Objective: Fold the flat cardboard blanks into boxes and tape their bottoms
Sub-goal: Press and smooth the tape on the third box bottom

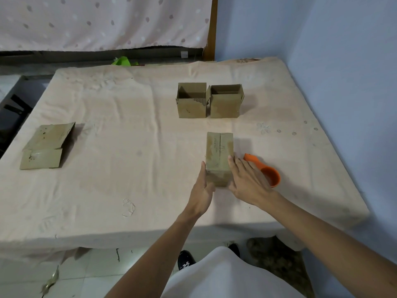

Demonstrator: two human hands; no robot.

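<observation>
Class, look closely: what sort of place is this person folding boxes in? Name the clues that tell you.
Probably a room in a home, not a workshop. The work surface is a cloth-covered mattress, a spotted curtain hangs behind it, and the floor is tiled.

the near box (219, 157) is flanked by the left hand (203, 190) and right hand (249, 181). an orange tape dispenser (269, 172) lies just right of the right hand, blocking that side. two open boxes (209, 101) stand beyond, with bare bed (120, 147) between. the flat blank (46, 147) lies far left; the wide middle is free.
</observation>
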